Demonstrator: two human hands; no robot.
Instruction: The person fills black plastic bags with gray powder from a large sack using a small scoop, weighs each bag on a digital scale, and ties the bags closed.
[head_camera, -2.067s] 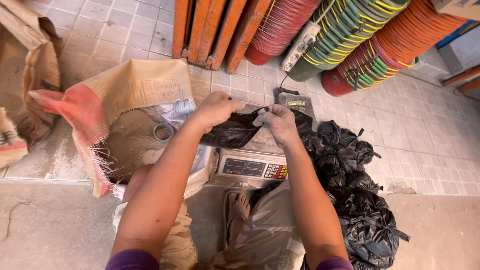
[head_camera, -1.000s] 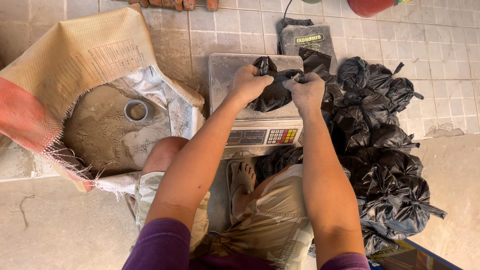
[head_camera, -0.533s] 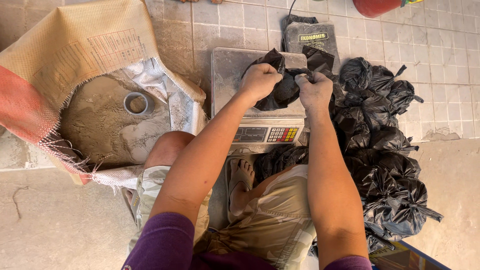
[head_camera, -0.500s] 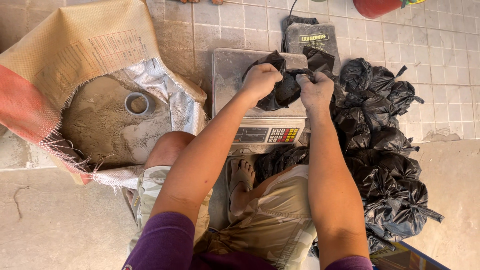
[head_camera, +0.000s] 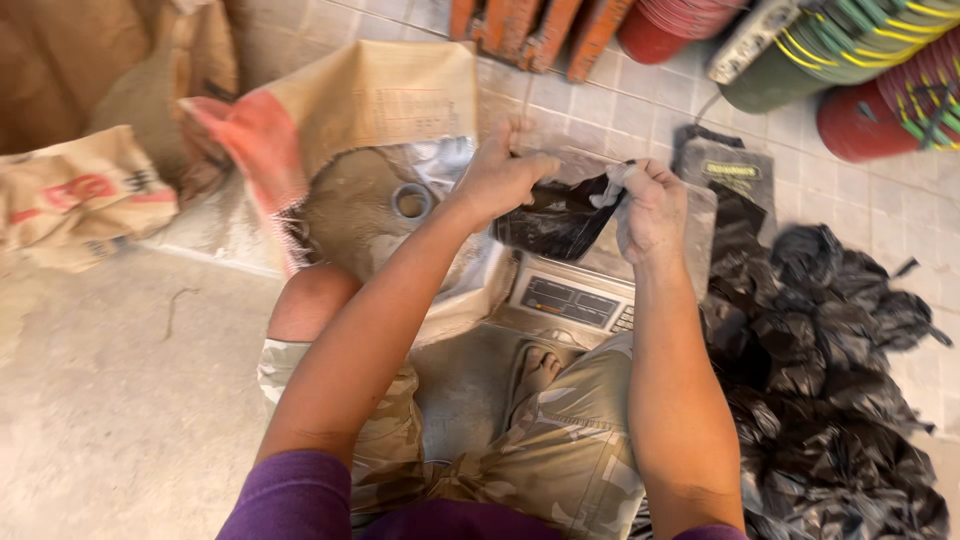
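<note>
your left hand (head_camera: 505, 180) and right hand (head_camera: 648, 205) hold a small black plastic bag (head_camera: 560, 218) between them, lifted just above the platform of the weighing scale (head_camera: 575, 298), which sits on the tiled floor (head_camera: 640, 110) in front of your knees. the fingers (head_camera: 520, 165) of the left hand are clamped on one side of the bag's mouth, and the right hand's fingers are clamped on the other side, so the thin plastic is pulled taut across the gap and the mouth stays gathered rather than slumping. the bag hangs slack and dark below the grip; what is inside cannot be seen. to your left, an open woven sack (head_camera: 370, 110) with a clear liner lies tilted toward you, its mouth rolled back so the tan powder (head_camera: 350, 215) is within reach, and a round ring-shaped scoop or cup (head_camera: 411, 201) rests on the powder. to your right, a pile of tied black bags (head_camera: 830, 370) lies heaped on the floor just beside the scale, close enough to drop a bag onto. coiled hoses (head_camera: 860, 50) lean further back.
</note>
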